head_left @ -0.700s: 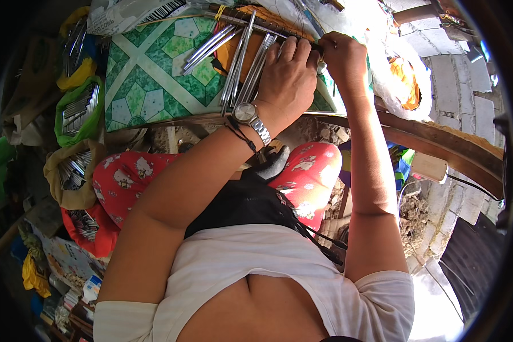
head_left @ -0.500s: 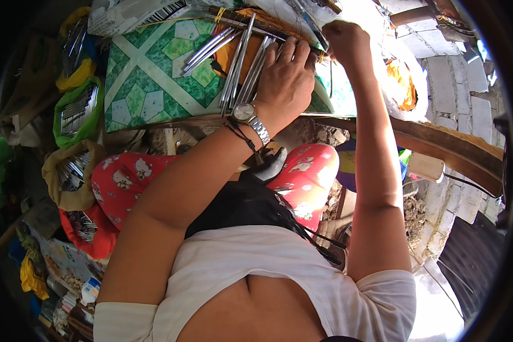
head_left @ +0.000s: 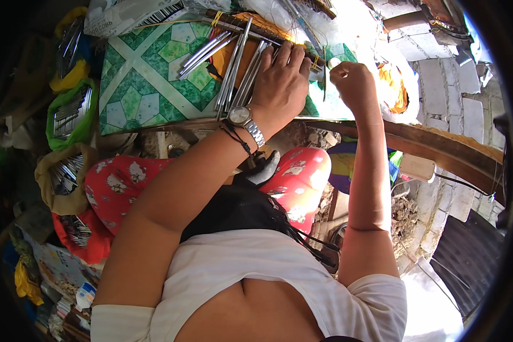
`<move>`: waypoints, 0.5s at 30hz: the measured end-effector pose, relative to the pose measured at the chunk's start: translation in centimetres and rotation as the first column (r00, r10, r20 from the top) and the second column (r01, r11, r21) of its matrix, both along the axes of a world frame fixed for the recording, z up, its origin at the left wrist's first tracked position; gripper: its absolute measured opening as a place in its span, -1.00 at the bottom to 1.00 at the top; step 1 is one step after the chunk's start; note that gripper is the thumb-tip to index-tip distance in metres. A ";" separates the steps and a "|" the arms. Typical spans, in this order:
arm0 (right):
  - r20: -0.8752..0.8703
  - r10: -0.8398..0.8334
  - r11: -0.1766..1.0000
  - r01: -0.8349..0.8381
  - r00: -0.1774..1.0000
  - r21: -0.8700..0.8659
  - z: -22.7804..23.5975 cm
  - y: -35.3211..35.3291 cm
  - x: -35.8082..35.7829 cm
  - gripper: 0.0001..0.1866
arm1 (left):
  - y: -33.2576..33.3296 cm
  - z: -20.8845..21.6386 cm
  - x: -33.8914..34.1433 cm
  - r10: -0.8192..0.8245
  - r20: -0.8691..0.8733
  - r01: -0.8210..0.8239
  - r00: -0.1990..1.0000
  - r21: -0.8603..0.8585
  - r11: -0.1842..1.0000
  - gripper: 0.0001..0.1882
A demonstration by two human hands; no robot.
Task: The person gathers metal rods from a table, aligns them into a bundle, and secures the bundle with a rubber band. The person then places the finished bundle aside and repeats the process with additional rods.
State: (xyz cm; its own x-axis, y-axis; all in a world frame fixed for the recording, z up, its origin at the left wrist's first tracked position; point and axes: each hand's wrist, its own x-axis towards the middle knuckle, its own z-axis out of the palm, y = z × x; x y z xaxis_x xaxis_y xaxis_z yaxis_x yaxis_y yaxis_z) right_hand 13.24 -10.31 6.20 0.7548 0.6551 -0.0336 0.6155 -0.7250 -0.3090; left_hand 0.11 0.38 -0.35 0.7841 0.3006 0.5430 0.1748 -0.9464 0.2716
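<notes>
My left hand [head_left: 280, 80], with a wristwatch [head_left: 241, 116] at its wrist, lies over the far right part of a long dark bar [head_left: 260, 28] with yellow ties. Its fingers curl over the bar, beside several thin silver metal tubes [head_left: 233, 68] fanned toward me. More tubes [head_left: 204, 55] lie to the left. My right hand [head_left: 354, 85] is closed, just right of the bar's end. A thin dark strip [head_left: 325, 82] stands beside its fingertips. Whatever the fingers pinch is too small to make out.
A green-and-white patterned tabletop [head_left: 145, 80] carries the work. Bags of metal rods stand at left: green [head_left: 52, 122], tan [head_left: 45, 191] and red [head_left: 94, 242]. A white plastic package [head_left: 111, 20] lies at the far left. A wooden beam [head_left: 439, 139] runs along the right.
My right hand has come down toward me from beside the bar's far side, and its fingers stay closed. The left hand holds its place on the bar; the whole view has shifted slightly.
</notes>
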 end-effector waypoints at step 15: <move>-0.175 -0.107 0.981 0.076 0.979 -0.176 1.0 15.1 6.9 -0.86 | 0.0 0.5 -0.5 0.035 -0.044 -0.033 0.998 0.050 0.998 -0.62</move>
